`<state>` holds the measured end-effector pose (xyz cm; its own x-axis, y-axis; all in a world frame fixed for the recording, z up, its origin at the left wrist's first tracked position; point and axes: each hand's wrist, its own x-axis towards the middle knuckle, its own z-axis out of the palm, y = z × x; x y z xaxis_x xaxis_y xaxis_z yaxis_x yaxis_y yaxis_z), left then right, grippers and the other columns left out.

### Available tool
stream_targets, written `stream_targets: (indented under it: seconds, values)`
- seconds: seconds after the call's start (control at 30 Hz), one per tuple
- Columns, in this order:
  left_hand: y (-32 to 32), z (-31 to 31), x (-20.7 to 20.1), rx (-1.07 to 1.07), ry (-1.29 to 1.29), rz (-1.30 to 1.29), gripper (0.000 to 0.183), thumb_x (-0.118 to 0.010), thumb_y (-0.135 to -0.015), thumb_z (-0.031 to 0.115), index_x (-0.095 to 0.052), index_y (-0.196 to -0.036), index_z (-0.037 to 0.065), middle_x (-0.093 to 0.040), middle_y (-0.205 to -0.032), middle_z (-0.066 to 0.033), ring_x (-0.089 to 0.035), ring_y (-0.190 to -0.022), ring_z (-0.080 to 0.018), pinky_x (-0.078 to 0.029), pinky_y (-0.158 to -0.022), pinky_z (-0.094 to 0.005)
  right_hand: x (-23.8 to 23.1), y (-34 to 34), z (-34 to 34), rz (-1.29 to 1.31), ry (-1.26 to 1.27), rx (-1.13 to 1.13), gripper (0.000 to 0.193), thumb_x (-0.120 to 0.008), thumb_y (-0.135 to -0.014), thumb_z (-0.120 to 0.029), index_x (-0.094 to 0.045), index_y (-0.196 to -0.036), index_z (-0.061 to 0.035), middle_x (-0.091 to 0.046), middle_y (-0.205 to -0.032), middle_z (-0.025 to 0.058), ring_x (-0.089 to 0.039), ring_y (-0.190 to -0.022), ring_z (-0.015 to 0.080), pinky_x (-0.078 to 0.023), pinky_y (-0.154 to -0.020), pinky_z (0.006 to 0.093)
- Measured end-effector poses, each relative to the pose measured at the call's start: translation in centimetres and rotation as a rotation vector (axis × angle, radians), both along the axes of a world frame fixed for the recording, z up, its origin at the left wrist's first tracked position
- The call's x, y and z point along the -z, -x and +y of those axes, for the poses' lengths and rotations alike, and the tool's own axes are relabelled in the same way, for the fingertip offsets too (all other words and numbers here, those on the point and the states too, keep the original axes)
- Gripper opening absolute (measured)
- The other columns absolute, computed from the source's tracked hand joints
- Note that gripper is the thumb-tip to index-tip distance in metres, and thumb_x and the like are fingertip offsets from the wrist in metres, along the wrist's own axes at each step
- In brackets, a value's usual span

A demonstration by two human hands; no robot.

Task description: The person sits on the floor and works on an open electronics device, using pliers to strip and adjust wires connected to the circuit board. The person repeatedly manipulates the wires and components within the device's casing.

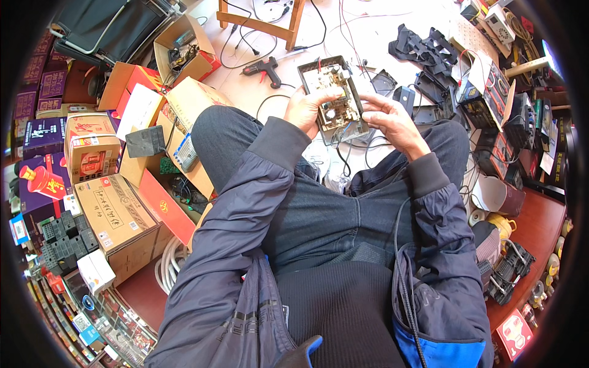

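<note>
Black casing (353,98) with circuit board (336,107): upper centre of frame. Left hand (307,110) pinches its left side; right hand (396,121) bends at the right edge, grip unclear. Support the casing; avoid pressing the circuit board.

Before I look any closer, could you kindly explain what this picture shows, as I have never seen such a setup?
There is no machine here: a person works with two bare hands. The single picture comes from a wide camera on the person's head, looking down, so edges bend and their legs fill the middle. The left hand holds an open dark case with a circuit board inside; the right hand has its fingers at the case's right side, though whether they grip is unclear. On the pale floor beyond lies a black glue gun; cardboard boxes stand to the left.
</note>
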<state>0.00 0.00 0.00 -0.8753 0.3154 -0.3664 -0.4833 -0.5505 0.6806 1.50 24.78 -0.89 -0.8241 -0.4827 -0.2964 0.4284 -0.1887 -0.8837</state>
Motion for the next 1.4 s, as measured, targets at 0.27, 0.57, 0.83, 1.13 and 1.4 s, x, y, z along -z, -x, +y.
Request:
stream_targets:
  seconds: [0.27,0.57,0.83,1.13,1.4]
  values:
    - [0.0,0.0,0.2,0.013,-0.041,-0.035,0.034,-0.073,-0.093,0.01,-0.066,-0.123,-0.002,-0.074,-0.111,-0.013,-0.073,-0.099,-0.0229,-0.063,-0.089,-0.041,-0.5,-0.2,-0.1,0.005,0.006,0.001,0.057,-0.071,-0.095,-0.012,-0.055,-0.149,-0.0022,-0.071,-0.124,0.0088,-0.067,-0.108,0.0126,-0.052,-0.098,0.0277]
    - [0.3,0.1,0.3,-0.022,-0.088,-0.076,0.05,-0.066,-0.103,0.038,-0.06,-0.134,0.0,-0.072,-0.122,-0.0166,-0.073,-0.108,-0.0272,-0.062,-0.095,-0.0455,-0.4,-0.1,-0.1,0.001,0.002,0.002,0.058,-0.071,-0.095,-0.013,-0.055,-0.149,-0.0026,-0.071,-0.126,0.01,-0.067,-0.108,0.0132,-0.052,-0.1,0.028]
    - [0.4,0.3,-1.5,-0.071,-0.201,-0.028,0.074,-0.04,-0.106,0.066,-0.056,-0.141,0.003,-0.069,-0.13,-0.0153,-0.069,-0.117,-0.0279,-0.058,-0.101,-0.0463,-0.9,-0.2,-0.2,0.028,-0.026,0.007,0.059,-0.072,-0.095,-0.015,-0.055,-0.149,-0.0023,-0.071,-0.124,0.0104,-0.066,-0.107,0.0136,-0.051,-0.097,0.0284]
    - [0.5,0.3,-1.6,-0.086,-0.2,-0.026,0.07,-0.042,-0.107,0.064,-0.057,-0.14,0.004,-0.069,-0.129,-0.0146,-0.07,-0.115,-0.0272,-0.058,-0.1,-0.0457,-1.3,-0.2,-0.1,0.057,-0.059,-0.009,0.059,-0.073,-0.094,-0.016,-0.056,-0.148,-0.0018,-0.072,-0.116,0.0092,-0.064,-0.103,0.0136,-0.051,-0.094,0.0294]
    - [0.4,0.3,-1.6,-0.061,-0.201,-0.093,0.064,-0.049,-0.106,0.059,-0.06,-0.137,0.005,-0.07,-0.129,-0.0146,-0.07,-0.114,-0.0271,-0.058,-0.1,-0.046,-1.4,-0.2,-0.3,0.057,-0.069,-0.003,0.058,-0.073,-0.094,-0.014,-0.056,-0.148,-0.0023,-0.072,-0.115,0.009,-0.064,-0.102,0.0131,-0.051,-0.094,0.0294]
